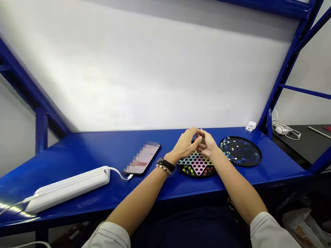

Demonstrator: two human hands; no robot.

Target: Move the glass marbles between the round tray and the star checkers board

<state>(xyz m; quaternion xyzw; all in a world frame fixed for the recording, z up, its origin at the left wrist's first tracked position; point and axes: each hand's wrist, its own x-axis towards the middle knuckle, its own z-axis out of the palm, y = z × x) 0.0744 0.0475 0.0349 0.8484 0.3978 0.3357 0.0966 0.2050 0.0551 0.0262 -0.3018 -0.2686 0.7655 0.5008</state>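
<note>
A round Chinese checkers board (200, 164) with coloured, holed sections lies under my two hands. Green-yellow and reddish marbles sit along its near rim. My right hand (208, 145) is cupped above the board, fingers curled around a few small dark marbles (202, 140). Against it, my left hand (186, 144) has its fingers bent and its fingertips at the right hand's palm; whatever lies between them is too small to make out. The far part of the board is hidden by my hands.
To the right, a round black tray (243, 153) holds blue and clear marbles. A phone (142, 158) lies left of the board, cabled near a white power strip (69, 189). A small white case (251, 126) stands at the back by the blue frame post (285, 72).
</note>
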